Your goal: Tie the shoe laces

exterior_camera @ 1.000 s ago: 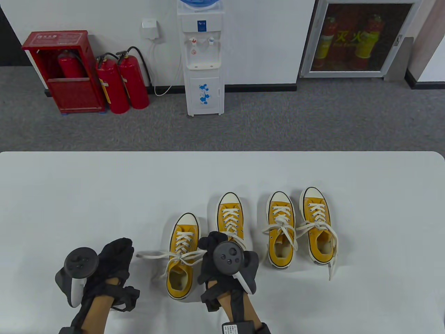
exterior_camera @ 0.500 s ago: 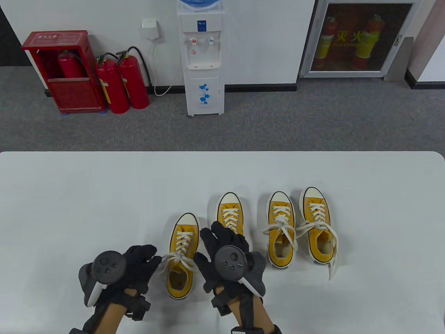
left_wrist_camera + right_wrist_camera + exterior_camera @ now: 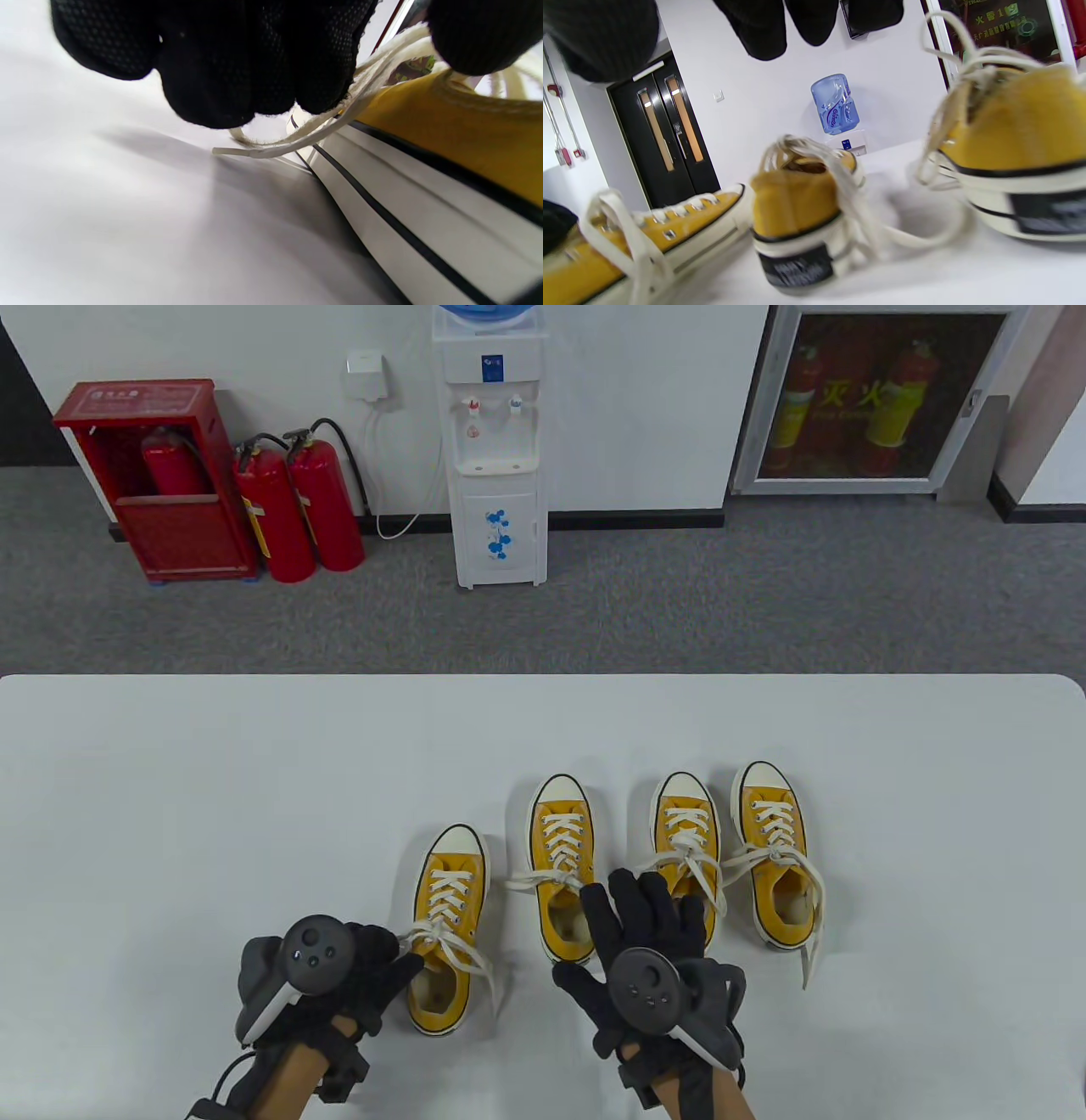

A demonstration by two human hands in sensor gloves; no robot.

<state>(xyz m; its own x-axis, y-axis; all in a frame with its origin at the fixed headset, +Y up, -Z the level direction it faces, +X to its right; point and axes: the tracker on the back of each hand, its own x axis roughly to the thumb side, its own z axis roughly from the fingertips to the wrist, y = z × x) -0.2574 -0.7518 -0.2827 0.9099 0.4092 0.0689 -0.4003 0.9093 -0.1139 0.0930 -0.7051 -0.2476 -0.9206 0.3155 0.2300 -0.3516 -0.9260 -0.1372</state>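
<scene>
Four yellow sneakers with white laces stand on the white table [image 3: 212,780]. My left hand [image 3: 397,957] is at the left side of the leftmost sneaker [image 3: 447,891] and pinches its white lace [image 3: 417,935]. In the left wrist view the fingers [image 3: 220,63] grip the lace [image 3: 297,137] beside the sneaker's sole [image 3: 424,203]. My right hand [image 3: 649,899] is open with fingers spread, empty, over the heels of the second sneaker [image 3: 560,831] and third sneaker [image 3: 684,823]. The right wrist view shows those heels, the second [image 3: 797,212] and the third [image 3: 1018,140], below its fingers [image 3: 806,21].
The fourth sneaker [image 3: 774,831] stands at the right with loose laces [image 3: 813,916] trailing onto the table. Beyond the table's far edge are a water dispenser [image 3: 496,449] and red fire extinguishers [image 3: 297,509] on the floor.
My right hand has left the leftmost sneaker's laces, opened and moved right, uncovering the second sneaker. My left hand has moved right, up to the leftmost sneaker, with the lace in it.
</scene>
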